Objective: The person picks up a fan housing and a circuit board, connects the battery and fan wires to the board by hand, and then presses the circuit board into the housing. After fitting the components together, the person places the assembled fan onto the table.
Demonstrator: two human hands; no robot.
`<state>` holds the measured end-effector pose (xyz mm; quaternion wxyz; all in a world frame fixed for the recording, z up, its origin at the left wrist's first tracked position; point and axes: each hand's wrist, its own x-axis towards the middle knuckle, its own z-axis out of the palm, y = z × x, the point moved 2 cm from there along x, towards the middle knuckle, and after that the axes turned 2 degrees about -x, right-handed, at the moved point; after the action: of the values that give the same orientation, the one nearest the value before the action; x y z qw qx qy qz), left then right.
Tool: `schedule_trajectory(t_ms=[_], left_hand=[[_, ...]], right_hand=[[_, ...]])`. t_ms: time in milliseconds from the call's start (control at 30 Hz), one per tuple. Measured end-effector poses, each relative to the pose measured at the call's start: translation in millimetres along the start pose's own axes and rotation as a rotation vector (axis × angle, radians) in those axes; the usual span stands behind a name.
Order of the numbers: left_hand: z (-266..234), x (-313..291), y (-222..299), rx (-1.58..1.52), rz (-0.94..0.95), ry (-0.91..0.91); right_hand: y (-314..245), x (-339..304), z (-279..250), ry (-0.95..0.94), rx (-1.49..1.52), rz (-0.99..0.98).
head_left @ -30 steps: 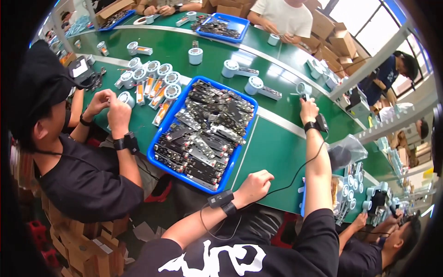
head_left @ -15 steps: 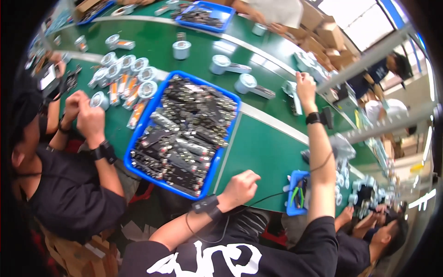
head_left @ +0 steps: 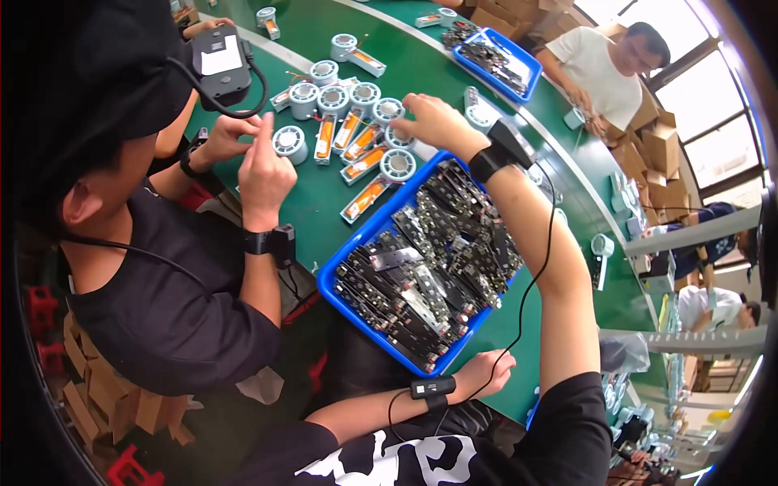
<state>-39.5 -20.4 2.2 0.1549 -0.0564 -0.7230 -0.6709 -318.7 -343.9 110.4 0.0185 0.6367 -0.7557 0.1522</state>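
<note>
My right hand reaches across to a cluster of light-blue handheld fan parts. Its fingers are apart, beside the round head of one fan, and I see no clear grip on it. Several of these fans have open handles showing an orange cell, such as one lying nearby. My left hand rests at the table's near edge with fingers curled in and nothing visible in them. Between my arms and the fans stands a blue tray heaped with dark circuit boards.
Close on the left, a co-worker's hands work beside a fan head. Another blue tray stands at the far side, near a seated person in white. One fan lies to the right. Cardboard boxes are stacked beyond.
My view has turned left. My right hand has swung from the far right side over to the fan cluster on the left. My left hand stays curled near the table edge.
</note>
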Motion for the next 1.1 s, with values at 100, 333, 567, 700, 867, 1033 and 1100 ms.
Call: schedule_trajectory(t_ms=[100, 333, 567, 700, 867, 1033, 1100], left_hand=[[0, 0, 0, 0.06, 0.006, -0.021], [4, -2, -3, 0.014, 0.054, 0.033], [-2, 0, 0, 0.029, 0.078, -0.041], [-8, -3, 19, 0.035, 0.104, -0.088], [-55, -16, 79, 0.191, 0.118, -0.361], [-159, 16, 116, 0.751, 0.119, -0.271], [-184, 35, 108, 1.09, 0.224, -0.148]], right_hand=[[-29, 5, 7, -0.196, 0.025, 0.246], [-33, 2, -22, -0.058, 0.077, 0.363], [-35, -59, -132, 0.321, -0.116, 0.348], [-8, -170, -182, 0.313, -0.029, 0.455], [-32, -324, -198, 0.117, 0.283, 0.816], [-86, -424, -131, 0.03, 0.136, 0.982], [-98, -441, -111, -0.005, 0.149, 0.997]])
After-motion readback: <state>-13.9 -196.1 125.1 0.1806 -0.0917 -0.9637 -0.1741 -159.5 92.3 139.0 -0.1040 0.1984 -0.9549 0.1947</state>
